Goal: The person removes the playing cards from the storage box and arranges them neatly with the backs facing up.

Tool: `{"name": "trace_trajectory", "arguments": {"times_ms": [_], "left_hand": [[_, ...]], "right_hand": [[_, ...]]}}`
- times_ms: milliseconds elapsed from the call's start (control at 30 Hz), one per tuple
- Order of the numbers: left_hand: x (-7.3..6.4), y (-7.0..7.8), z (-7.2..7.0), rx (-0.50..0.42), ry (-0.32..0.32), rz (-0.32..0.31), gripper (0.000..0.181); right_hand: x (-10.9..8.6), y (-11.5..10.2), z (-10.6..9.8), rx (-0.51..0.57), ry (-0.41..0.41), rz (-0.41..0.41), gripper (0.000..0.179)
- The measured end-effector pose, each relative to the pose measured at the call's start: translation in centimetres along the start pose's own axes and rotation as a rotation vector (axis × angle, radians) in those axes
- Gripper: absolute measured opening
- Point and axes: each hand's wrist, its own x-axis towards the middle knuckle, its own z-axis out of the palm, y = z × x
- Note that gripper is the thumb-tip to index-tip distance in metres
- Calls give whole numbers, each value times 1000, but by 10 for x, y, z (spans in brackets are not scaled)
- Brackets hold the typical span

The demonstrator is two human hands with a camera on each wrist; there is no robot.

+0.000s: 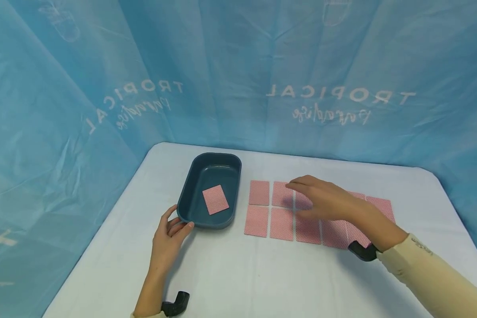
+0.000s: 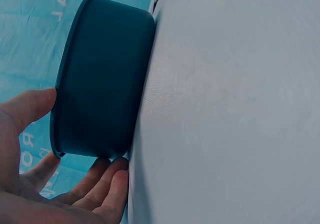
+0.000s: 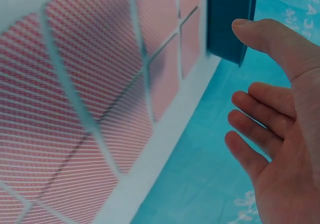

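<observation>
My left hand (image 1: 168, 242) holds the near left corner of a dark blue-green rectangular tray (image 1: 211, 224), its thumb at the rim and other fingers against the side wall (image 2: 105, 78). Inside the tray lies one card (image 1: 216, 200) with a red-and-white patterned face up, slightly turned. To the right of the tray, several matching cards (image 1: 281, 224) lie flat in two rows. Over the right part of these rows hovers my right hand (image 1: 327, 198), its fingers loosely extended with nothing between them. In the right wrist view, its thumb (image 3: 260, 36) and fingers stand apart.
A white cloth covers the table (image 1: 262, 278). Behind it and at the left hangs a blue curtain (image 1: 238, 79) with white lettering. Each wrist wears a black device (image 1: 176, 304). My right forearm, in a cream sleeve (image 1: 433, 269), reaches over the near right side of the table.
</observation>
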Motion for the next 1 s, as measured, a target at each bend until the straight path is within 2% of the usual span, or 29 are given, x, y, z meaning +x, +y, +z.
{"name": "trace_trajectory", "arguments": {"times_ms": [200, 533, 767, 1000], "left_hand": [[3, 0, -1, 8, -19, -14, 73], [4, 0, -4, 36, 1, -24, 74], [0, 1, -6, 35, 7, -44, 74], [0, -2, -2, 44, 7, -42, 75]], "right_hand": [[20, -12, -9, 11, -4, -30, 70], [59, -42, -24, -13, -7, -146, 67], [85, -65, -20, -50, -43, -208, 69], [109, -76, -11, -94, -70, -187, 64]]}}
